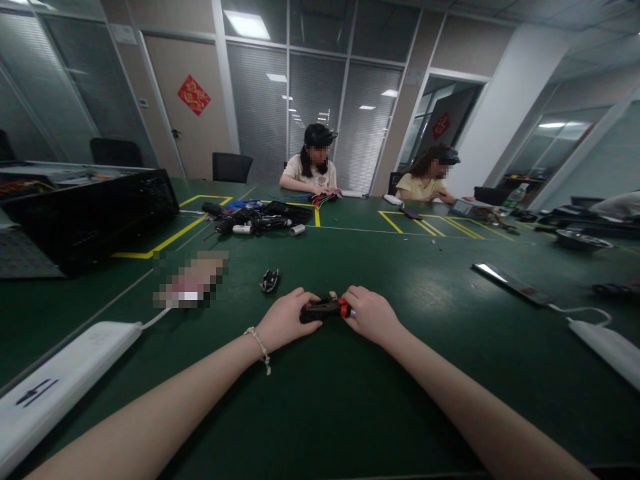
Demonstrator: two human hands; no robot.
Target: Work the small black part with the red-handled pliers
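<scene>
the left hand (287, 320) grasps a black device (323, 309) just above or on the bench (320, 413), which one i cannot tell; the right hand (373, 315) grips the red piece (345, 308) at its right end. just beyond the left hand lies a small dark part (270, 281). farther off are a cable pile (265, 217) and two seated people.

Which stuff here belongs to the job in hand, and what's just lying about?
In the job:
dark item with a red end, held between left hand and right hand
maybe the small black piece beyond it

Apparently lying about:
pile of cables and parts
black case
phone at right
left white block
right white block
</scene>
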